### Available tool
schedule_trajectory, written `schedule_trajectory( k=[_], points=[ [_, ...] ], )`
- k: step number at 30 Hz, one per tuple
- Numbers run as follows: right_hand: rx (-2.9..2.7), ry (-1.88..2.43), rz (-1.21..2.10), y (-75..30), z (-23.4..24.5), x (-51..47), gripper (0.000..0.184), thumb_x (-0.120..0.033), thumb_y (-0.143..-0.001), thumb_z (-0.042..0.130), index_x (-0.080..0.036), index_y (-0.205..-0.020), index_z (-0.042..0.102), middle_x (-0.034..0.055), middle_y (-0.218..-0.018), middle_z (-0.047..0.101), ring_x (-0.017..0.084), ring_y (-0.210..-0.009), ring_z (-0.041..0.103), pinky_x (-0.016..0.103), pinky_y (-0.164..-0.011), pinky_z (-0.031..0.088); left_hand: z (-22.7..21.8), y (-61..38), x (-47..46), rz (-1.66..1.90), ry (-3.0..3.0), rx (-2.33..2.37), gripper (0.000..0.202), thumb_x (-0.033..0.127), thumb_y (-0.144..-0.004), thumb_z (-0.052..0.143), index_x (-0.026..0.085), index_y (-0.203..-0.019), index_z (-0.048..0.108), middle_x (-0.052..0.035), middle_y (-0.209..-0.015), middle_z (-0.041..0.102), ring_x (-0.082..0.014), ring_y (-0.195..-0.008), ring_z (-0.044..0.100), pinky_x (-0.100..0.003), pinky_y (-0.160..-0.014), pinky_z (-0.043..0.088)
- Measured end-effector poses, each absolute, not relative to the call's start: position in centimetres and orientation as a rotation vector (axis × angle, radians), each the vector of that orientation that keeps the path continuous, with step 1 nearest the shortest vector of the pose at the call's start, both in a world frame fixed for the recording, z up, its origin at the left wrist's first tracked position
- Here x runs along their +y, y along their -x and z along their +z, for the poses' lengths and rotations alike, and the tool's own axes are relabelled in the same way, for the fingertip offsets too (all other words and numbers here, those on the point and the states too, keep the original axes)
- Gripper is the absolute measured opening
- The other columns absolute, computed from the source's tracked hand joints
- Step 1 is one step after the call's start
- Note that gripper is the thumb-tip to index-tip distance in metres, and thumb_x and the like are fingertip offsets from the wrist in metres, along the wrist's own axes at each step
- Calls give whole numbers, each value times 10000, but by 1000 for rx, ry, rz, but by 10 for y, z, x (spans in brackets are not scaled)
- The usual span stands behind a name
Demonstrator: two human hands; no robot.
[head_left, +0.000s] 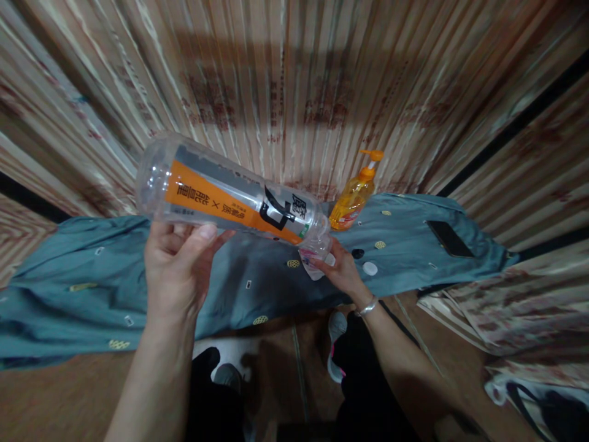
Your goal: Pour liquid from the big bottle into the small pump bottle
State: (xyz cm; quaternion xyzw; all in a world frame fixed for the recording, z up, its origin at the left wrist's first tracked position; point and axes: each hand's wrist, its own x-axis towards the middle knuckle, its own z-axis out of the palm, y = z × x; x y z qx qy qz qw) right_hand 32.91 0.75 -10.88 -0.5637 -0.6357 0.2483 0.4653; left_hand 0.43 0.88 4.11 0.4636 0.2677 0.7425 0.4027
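My left hand (177,264) is wrapped round the underside of a large clear plastic bottle (230,193) with an orange and grey label. The bottle lies tilted in the air, base up at the left and neck lower at the right. Just under its neck, my right hand (340,267) is closed on a small clear container (313,264) with pink and purple print. Neck and container overlap in view; whether they touch I cannot tell. A black cap (358,253) and a white cap (369,268) lie on the cloth beside my right hand.
A pump bottle (352,199) of orange liquid stands on the green cloth-covered table (276,294), close to the large bottle's neck. Farther right lies a dark phone (448,238). Pleated curtains (294,80) hang behind. A bag (543,399) sits at lower right.
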Motion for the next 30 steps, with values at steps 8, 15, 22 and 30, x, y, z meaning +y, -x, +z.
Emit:
schedule_trajectory(
  k=[8,15,22,30],
  points=[
    [-1565,1380,619,-327,-109,7,657,-513,-952,975,-263,-1535,803,155,-1414,964,454,-1298,916,611,-1118,759,43,-8,9,1890,-1174,680,646,443,-678,1277,233,-757,671,11,-993,872,-181,-906,863,-284,-801,802],
    [-1562,1394,593,-327,-113,7,659,-503,-939,994,-280,-1531,809,138,-1407,965,448,-1308,914,597,-1110,762,41,-6,10,1888,-1175,673,638,419,-700,1266,243,-787,659,23,-942,824,-210,-953,868,-302,-802,801],
    [-1565,1405,588,-327,-111,6,654,-497,-943,988,-276,-1530,805,135,-1378,971,440,-1243,927,591,-1062,773,43,-6,9,1879,-1186,658,585,432,-711,1264,255,-831,720,-4,-1054,882,-213,-988,878,-286,-804,801],
    [-1548,1398,610,-327,-110,5,674,-502,-938,989,-282,-1548,803,136,-1403,965,448,-1299,917,599,-1109,763,41,-6,11,1865,-1199,661,483,408,-731,1247,287,-955,837,3,-1038,862,-207,-1000,864,-293,-824,799]
  ],
)
